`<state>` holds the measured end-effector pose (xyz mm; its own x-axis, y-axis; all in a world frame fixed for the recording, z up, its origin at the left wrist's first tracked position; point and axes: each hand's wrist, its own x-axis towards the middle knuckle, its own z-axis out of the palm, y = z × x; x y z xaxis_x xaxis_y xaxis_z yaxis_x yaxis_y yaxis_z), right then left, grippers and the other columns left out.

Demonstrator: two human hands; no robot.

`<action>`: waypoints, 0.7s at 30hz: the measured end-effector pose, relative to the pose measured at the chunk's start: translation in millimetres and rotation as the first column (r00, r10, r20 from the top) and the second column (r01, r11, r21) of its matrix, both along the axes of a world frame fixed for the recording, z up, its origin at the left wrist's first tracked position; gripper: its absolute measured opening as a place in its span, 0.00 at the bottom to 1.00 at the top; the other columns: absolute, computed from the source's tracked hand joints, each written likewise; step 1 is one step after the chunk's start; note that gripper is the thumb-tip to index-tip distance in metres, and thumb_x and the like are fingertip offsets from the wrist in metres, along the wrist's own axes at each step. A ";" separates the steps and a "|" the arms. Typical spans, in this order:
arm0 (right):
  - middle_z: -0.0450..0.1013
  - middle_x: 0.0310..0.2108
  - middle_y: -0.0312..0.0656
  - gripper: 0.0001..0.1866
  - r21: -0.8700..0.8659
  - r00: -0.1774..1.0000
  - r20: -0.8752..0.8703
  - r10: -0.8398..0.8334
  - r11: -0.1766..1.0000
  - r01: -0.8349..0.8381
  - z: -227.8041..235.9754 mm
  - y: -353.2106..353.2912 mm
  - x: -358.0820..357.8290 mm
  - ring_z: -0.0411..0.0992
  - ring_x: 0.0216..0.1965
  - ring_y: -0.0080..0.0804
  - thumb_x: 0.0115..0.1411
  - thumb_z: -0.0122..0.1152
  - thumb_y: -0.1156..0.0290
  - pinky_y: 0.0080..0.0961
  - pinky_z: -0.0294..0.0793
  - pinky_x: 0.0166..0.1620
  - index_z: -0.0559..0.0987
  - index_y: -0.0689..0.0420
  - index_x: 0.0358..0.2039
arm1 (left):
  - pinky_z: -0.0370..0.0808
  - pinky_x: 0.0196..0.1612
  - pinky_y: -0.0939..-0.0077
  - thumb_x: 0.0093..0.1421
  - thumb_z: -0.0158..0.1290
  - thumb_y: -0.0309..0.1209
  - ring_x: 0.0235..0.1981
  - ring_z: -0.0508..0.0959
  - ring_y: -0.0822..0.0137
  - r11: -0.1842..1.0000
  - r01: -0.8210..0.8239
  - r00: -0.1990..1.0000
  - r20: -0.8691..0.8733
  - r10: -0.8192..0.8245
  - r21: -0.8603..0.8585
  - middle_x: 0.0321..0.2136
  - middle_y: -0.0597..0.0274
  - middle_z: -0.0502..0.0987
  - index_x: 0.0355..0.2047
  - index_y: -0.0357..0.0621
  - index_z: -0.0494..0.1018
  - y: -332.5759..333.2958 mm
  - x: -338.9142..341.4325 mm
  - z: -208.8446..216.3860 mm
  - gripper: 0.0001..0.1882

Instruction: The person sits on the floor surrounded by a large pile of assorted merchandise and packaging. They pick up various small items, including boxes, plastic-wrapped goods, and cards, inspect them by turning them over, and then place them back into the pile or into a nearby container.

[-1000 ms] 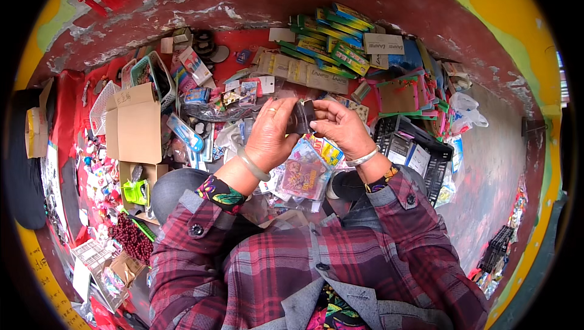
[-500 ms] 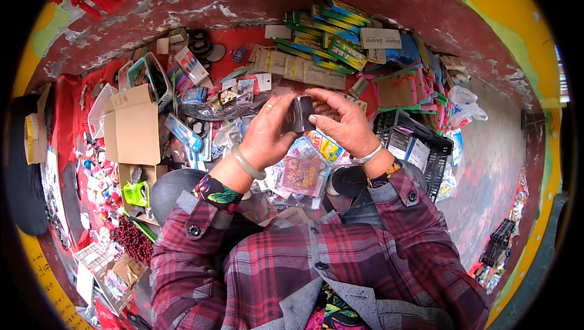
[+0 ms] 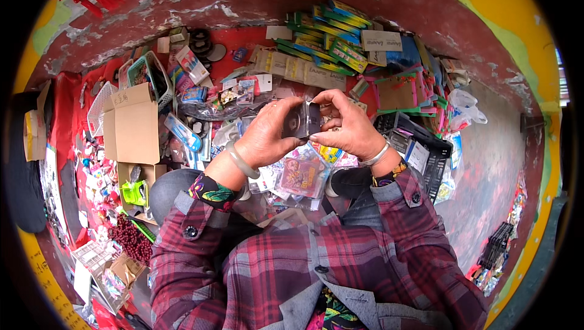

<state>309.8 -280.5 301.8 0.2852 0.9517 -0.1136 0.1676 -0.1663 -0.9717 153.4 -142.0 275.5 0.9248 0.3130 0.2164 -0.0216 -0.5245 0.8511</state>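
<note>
Between my two hands is a small dark box (image 3: 298, 121) with glossy faces, raised in front of me. My left hand (image 3: 265, 134) is wrapped round its left side, with the thumb along the lower edge. On the other side, my right hand (image 3: 353, 128) grips the box's right end between thumb and fingers. Beneath the hands, between my knees, lie flat clear packets, among them a reddish-brown printed one (image 3: 301, 176). What the box contains cannot be made out.
An open cardboard box (image 3: 131, 126) stands at left, near a teal basket (image 3: 159, 74). Green and yellow boxes (image 3: 328, 38) are stacked at the far side. A black plastic crate (image 3: 439, 147) sits at right. Dark red beads (image 3: 131, 239) lie at lower left.
The dark box has turned a little, so another of its faces shows at the right. My right hand has shifted slightly rightward, with its thumb now at the box's lower edge.
</note>
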 end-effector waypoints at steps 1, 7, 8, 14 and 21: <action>0.66 0.46 0.44 0.36 -0.002 1.000 0.003 0.002 1.000 -0.002 1.7 0.2 -0.1 0.69 0.45 0.34 0.42 0.68 0.72 0.27 0.76 0.41 0.63 0.59 0.53 | 0.67 0.49 0.62 0.39 0.61 0.25 0.46 0.69 0.48 1.000 -0.002 1.000 -0.010 0.002 -0.004 0.43 0.48 0.70 0.51 0.39 0.63 0.0 -0.7 0.1 0.35; 0.66 0.45 0.42 0.36 -0.014 0.956 -0.289 -0.054 0.999 0.052 -8.1 3.7 -9.3 0.68 0.47 0.29 0.44 0.66 0.76 0.25 0.75 0.42 0.61 0.58 0.54 | 0.66 0.50 0.59 0.38 0.62 0.26 0.47 0.69 0.48 0.983 0.007 0.998 0.065 -0.019 0.181 0.44 0.49 0.69 0.50 0.40 0.64 3.4 3.3 -5.7 0.36; 0.66 0.46 0.42 0.36 -0.029 0.942 -0.331 -0.058 0.998 0.052 -14.5 4.4 -9.6 0.68 0.47 0.29 0.44 0.66 0.77 0.25 0.75 0.42 0.61 0.58 0.54 | 0.65 0.52 0.60 0.38 0.63 0.26 0.48 0.68 0.49 0.981 -0.013 0.996 0.094 -0.006 0.193 0.46 0.49 0.68 0.51 0.39 0.64 3.6 4.9 -5.6 0.36; 0.69 0.43 0.43 0.29 -0.128 0.765 -0.555 -0.326 0.942 0.309 -20.1 1.2 19.7 0.72 0.42 0.33 0.42 0.51 0.84 0.32 0.76 0.44 0.64 0.61 0.50 | 0.65 0.53 0.65 0.48 0.61 0.29 0.50 0.70 0.55 0.902 -0.429 0.866 0.309 0.394 0.053 0.43 0.48 0.72 0.34 0.37 0.75 44.2 -3.3 10.8 0.13; 0.70 0.41 0.42 0.30 -0.114 0.635 -0.647 -0.422 0.877 0.467 -10.7 -6.8 42.4 0.72 0.40 0.36 0.39 0.49 0.80 0.33 0.78 0.40 0.66 0.58 0.49 | 0.66 0.43 0.81 0.59 0.53 0.34 0.41 0.70 0.74 0.564 -0.409 0.872 -0.123 0.475 -0.717 0.38 0.65 0.74 0.47 0.37 0.70 59.2 -24.8 7.1 0.18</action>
